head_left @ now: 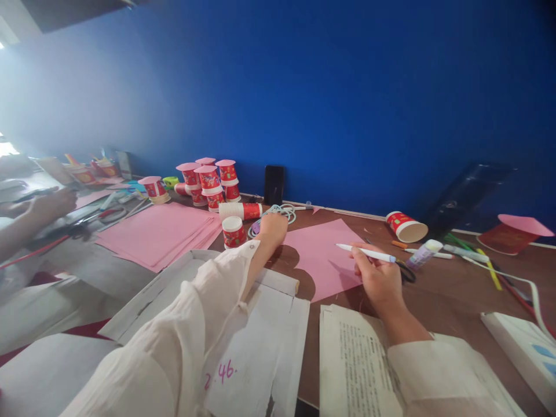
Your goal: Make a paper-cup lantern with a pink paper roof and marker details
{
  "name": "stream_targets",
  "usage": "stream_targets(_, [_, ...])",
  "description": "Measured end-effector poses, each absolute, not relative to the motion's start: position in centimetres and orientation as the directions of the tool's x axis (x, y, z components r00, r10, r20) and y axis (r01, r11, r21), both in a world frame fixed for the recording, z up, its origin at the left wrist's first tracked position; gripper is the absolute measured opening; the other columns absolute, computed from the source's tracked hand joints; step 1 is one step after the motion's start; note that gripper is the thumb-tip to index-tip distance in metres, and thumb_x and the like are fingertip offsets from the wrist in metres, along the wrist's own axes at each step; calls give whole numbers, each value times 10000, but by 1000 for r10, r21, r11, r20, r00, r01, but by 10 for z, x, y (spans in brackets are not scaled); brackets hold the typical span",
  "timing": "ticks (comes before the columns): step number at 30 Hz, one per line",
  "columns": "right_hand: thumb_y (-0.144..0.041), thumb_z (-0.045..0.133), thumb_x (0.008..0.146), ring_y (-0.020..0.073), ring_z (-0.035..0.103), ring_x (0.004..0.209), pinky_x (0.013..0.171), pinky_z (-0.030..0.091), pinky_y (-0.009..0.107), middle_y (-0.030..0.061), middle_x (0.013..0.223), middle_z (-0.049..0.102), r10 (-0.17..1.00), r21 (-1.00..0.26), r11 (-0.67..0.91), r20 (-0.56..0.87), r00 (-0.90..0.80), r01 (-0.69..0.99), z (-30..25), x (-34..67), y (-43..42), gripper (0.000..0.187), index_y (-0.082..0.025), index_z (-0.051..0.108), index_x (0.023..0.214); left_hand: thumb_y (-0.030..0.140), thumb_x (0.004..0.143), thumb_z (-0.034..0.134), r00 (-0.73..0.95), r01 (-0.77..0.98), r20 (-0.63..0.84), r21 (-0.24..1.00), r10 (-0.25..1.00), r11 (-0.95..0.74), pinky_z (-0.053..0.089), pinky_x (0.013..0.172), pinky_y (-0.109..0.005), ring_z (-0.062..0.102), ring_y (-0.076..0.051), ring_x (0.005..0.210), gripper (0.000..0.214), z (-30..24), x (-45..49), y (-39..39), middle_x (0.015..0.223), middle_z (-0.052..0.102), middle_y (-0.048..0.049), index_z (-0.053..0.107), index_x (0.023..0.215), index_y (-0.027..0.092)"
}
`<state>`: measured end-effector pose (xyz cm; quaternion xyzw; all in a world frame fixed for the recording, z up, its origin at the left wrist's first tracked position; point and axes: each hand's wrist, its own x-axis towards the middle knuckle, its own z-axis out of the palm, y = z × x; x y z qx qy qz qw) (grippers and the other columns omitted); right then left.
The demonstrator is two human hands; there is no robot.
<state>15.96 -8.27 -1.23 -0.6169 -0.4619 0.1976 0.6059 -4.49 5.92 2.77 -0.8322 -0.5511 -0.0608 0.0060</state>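
A white marker pen [369, 253] with a blue end is gripped in my right hand [382, 278], its tip pointing left above a pink paper sheet [330, 255] with rounded cut-outs along its left edge. My left hand [274, 227] is stretched forward beside a coiled pale cable [287, 212]; its fingers are turned away and hidden. Just left of it stands a red paper cup [233, 233], and behind that lies a stack of nested cups [240, 210]. A small purple object [256, 227] shows beside my left wrist.
Red cups topped with pink paper [209, 179] are stacked near the blue wall. A pink paper pile [160, 234] lies left. On the right are a tipped cup [406, 226], a glue stick [424, 253] and a power strip [521, 353]. Another person's hand [54, 202] is at far left.
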Motion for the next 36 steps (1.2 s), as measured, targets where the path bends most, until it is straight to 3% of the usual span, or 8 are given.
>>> stream_targets(3, [-494, 655, 778, 102, 498, 482, 441, 391, 232, 53, 739, 685, 823, -941, 182, 305, 479, 286, -11, 158, -85, 409, -146, 702, 988, 237, 890, 477, 397, 892, 189, 153, 898, -426, 496, 827, -316, 651, -227, 953, 231, 27, -39, 35, 1014, 696, -104, 661, 1017, 180])
stream_targets(5, [-518, 641, 789, 106, 503, 489, 433, 381, 230, 52, 722, 679, 832, -940, 200, 313, 457, 277, -11, 158, -87, 429, -145, 707, 989, 291, 852, 558, 373, 779, 239, 445, 896, -443, 498, 742, -273, 657, -186, 829, 175, 21, -33, 18, 916, 710, -44, 650, 977, 211])
stream_targets(7, [-534, 626, 801, 114, 510, 491, 432, 376, 228, 37, 651, 654, 841, -932, 209, 325, 432, 295, -11, 157, -89, 428, -147, 712, 963, 283, 828, 590, 383, 629, 284, 617, 879, -473, 487, 711, -244, 645, -149, 765, 137, 12, -28, 4, 868, 705, -11, 643, 934, 215])
stream_targets(10, [-530, 613, 817, 118, 511, 485, 436, 375, 226, 7, 549, 593, 850, -917, 215, 345, 398, 335, -8, 156, -92, 407, -152, 708, 934, 208, 812, 592, 439, 453, 372, 694, 818, -559, 474, 706, -220, 631, -121, 766, 114, 3, -24, -5, 892, 695, 4, 639, 916, 210])
stream_targets(21, [-463, 630, 822, 108, 510, 525, 492, 421, 238, 25, 676, 634, 850, -877, 262, 408, 334, 403, -5, 146, -96, 342, -152, 706, 941, 176, 860, 545, 559, 456, 404, 579, 724, -676, 476, 889, -257, 640, -156, 1000, 209, -6, -26, -6, 1094, 705, -15, 656, 1033, 216])
stream_targets(32, [-455, 604, 843, 186, 631, 787, 769, 487, 321, 57, 875, 704, 839, -780, 246, 469, 276, 576, -10, 145, -93, 315, -199, 719, 986, 261, 899, 535, 621, 511, 442, 398, 648, -762, 486, 899, -313, 619, -189, 1010, 192, -8, -24, -7, 1058, 704, -52, 663, 1032, 208])
stream_targets(36, [-494, 617, 825, 154, 588, 652, 643, 468, 283, 28, 724, 670, 864, -849, 191, 384, 327, 493, -9, 146, -92, 367, -187, 723, 996, 269, 896, 550, 620, 487, 482, 382, 619, -786, 484, 886, -316, 620, -188, 970, 180, -9, -23, -6, 1003, 711, -57, 675, 1002, 195])
